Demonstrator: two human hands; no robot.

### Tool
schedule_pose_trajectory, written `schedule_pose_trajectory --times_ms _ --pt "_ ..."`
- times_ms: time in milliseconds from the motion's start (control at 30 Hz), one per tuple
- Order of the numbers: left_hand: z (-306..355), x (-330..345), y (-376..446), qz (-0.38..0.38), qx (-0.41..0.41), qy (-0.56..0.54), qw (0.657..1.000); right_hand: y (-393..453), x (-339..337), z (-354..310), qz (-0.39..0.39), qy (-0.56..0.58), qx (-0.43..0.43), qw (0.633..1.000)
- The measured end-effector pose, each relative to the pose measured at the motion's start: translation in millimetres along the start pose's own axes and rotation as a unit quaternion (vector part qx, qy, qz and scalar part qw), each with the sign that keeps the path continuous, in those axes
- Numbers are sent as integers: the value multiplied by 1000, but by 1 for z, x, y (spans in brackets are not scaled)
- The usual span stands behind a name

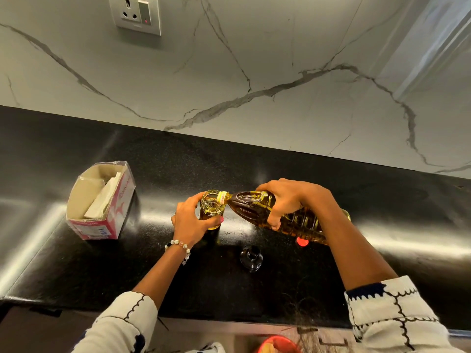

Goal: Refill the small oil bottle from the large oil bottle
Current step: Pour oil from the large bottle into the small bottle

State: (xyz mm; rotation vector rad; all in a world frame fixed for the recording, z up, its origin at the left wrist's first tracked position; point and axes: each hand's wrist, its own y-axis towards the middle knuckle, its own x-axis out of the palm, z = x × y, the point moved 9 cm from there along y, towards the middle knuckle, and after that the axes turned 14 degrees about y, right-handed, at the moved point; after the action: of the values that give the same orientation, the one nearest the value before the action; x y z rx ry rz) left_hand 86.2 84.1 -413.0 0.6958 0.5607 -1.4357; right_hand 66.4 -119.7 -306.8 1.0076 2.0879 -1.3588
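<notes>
Black polished counter (158, 179), glossy with streaks of glare, backed by a white marble-veined wall (254, 72) carrying a socket plate (135, 14) high and left of your hands. A spill would have been hard to spot on that dark sheen.

Your left hand (190, 222) was wrapped round the small oil bottle (211, 207), fingers curled on its far side and thumb on the near side. Likely reason: pin it upright on the counter so the heavier bottle couldn't tip it.

Your right hand (285, 200) gripped the large oil bottle (277, 215) round its upper body, fingers curled over the top. You held it tilted almost flat, its yellow-ringed neck (222, 197) resting at the small bottle's open rim. I'd say that contact kept the stream aimed and short. No stream visible at this resolution, so flow can't be confirmed; the small bottle already showed dark oil inside.

A black cap (251, 258) sat on the counter between your forearms, near you, probably parked within reach for re-closing. A red cap (302, 242) showed just under the large bottle. An open tissue box (102, 200) stood well left of your left hand.
</notes>
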Motion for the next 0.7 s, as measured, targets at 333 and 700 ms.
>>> schedule_pose_trajectory --times_ms 333,700 --pt "2 -2 0 0 -2 3 1000 -2 0 1 1 10 3 1000" --pt "4 -4 0 -1 -7 5 1000 -3 4 3 3 25 3 1000"
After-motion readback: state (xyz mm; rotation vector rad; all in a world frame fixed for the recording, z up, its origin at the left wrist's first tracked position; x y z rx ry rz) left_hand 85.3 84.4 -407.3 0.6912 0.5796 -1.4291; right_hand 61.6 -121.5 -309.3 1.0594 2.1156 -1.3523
